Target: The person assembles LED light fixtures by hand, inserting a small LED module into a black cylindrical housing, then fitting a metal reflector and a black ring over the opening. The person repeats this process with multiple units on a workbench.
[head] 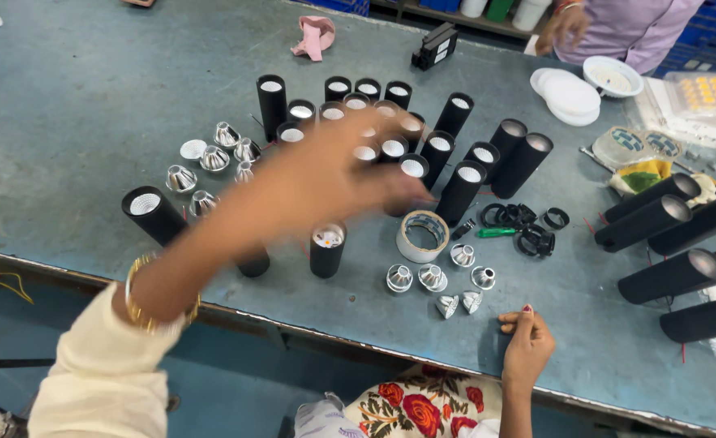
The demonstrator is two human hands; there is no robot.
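My left hand (pixel 350 174), blurred by motion, reaches across the blue-grey table (pixel 74 97) with fingers spread over a cluster of upright black cylinder lamp housings (pixel 455 113). Nothing shows in it. Just below it stands one black housing (pixel 326 247) with a small chip visible inside. Another housing (pixel 151 212) stands to the left of my forearm. My right hand (pixel 524 341) rests at the table's near edge, fingers curled with thumb against forefinger, nothing visible in it. Several silver reflector cones (pixel 435 280) lie just left of it.
A tape roll (pixel 423 235), a green tool (pixel 496 232) and black rings (pixel 528 223) lie mid-table. More cones (pixel 212 158) sit at left. Long black housings (pixel 666 219) lie at right. White discs (pixel 569 96), a chip tray (pixel 707 93) and another person (pixel 617 24) are at the far right.
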